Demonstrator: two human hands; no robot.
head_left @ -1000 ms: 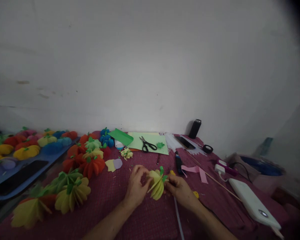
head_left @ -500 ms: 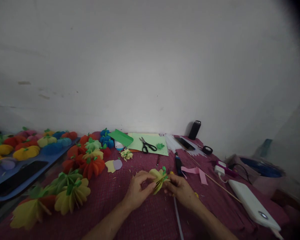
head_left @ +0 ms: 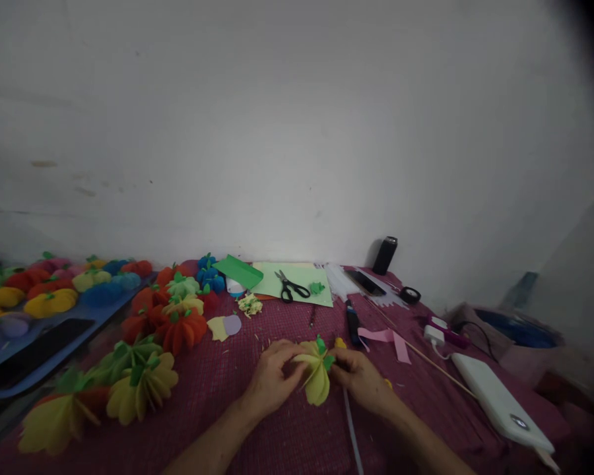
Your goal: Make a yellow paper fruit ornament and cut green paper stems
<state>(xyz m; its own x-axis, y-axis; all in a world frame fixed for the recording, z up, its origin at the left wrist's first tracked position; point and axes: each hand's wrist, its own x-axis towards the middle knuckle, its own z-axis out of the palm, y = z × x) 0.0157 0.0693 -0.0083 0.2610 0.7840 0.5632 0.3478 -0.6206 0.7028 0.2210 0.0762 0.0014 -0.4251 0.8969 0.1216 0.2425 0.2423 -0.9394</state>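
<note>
Between my two hands is a yellow paper pumpkin [head_left: 317, 382] made of folded leaves, with a green paper stem and leaf on top. My left hand [head_left: 273, 379] grips its left side, thumb and fingers pinching the paper folds. At its right side, my right hand [head_left: 360, 377] has its fingers closed on the edge near the green leaf; some fingertips are hidden behind the paper. A thin pale strip [head_left: 352, 429] lies on the cloth below my right hand. Just beyond that hand is a small yellow object [head_left: 340, 343], partly covered.
Many finished paper pumpkins [head_left: 181, 328] crowd the left, some on a blue tray [head_left: 103, 313] with a black phone [head_left: 37, 353]. Black scissors [head_left: 292, 287] rest on pale green paper [head_left: 267, 284]. A glue gun [head_left: 352, 322], pink ribbon [head_left: 400, 346] and white power bank [head_left: 502, 402] lie right.
The yellow paper pumpkin has turned between my hands, so more of its rounded folds and green top face me. Both hands stay in about the same place.
</note>
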